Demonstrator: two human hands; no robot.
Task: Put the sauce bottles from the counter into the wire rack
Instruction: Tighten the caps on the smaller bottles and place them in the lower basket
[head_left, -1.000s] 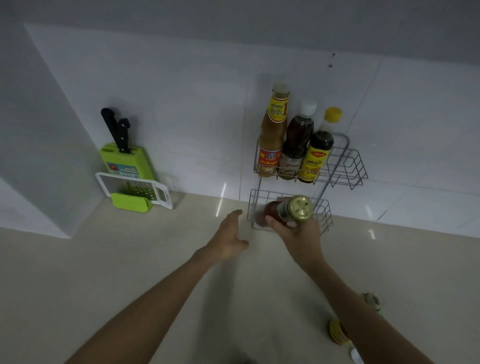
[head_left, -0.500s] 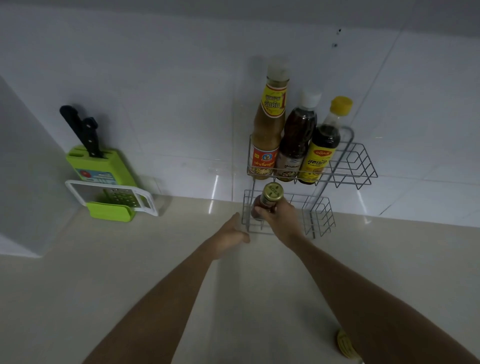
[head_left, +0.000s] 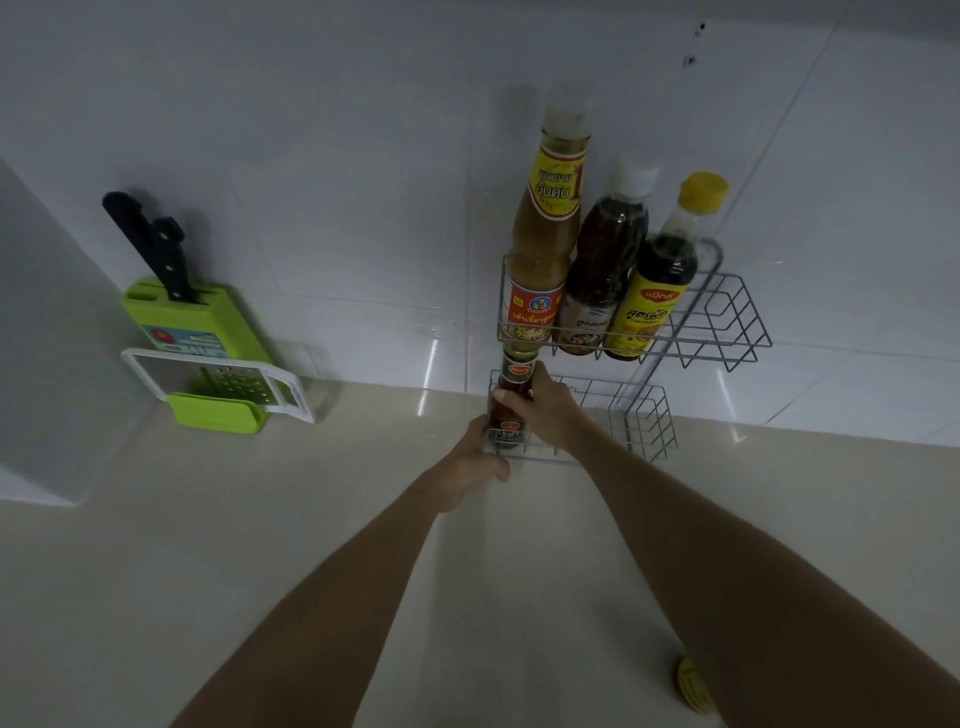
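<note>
I have my right hand (head_left: 545, 410) wrapped around a small dark sauce bottle (head_left: 511, 402), which now stands upright in the left end of the wire rack's (head_left: 644, 415) lower basket, its cap just under the upper shelf; half a second ago the same bottle was tipped toward me with its gold cap facing the camera, only part way into that basket, and a second ago it hung in front of the rack altogether. My left hand (head_left: 475, 467) sits at about 7 o'clock from the bottle, fingers curled against the basket's front-left corner; I cannot tell whether it truly clamps the wire or merely rests on it, though earlier it floated open and clear of the rack. On the upper shelf, at 12 o'clock from the held bottle, stand three more: a tall tan-sauce bottle (head_left: 545, 249) on the left, a dark bottle with a white cap (head_left: 605, 265) in the middle, and a yellow-capped dark bottle (head_left: 662, 275) on the right, touching one another, unchanged. Off at 9 o'clock, by the wall, a green knife block (head_left: 192, 322) holds black-handled knives (head_left: 156, 244), with a white-framed grater (head_left: 223, 382) leaning in front. At 5 o'clock, near my right forearm, a yellow cap (head_left: 693, 683) of something peeks out on the pale tabletop (head_left: 156, 571). The whole view has drawn closer to the rack than before.
</note>
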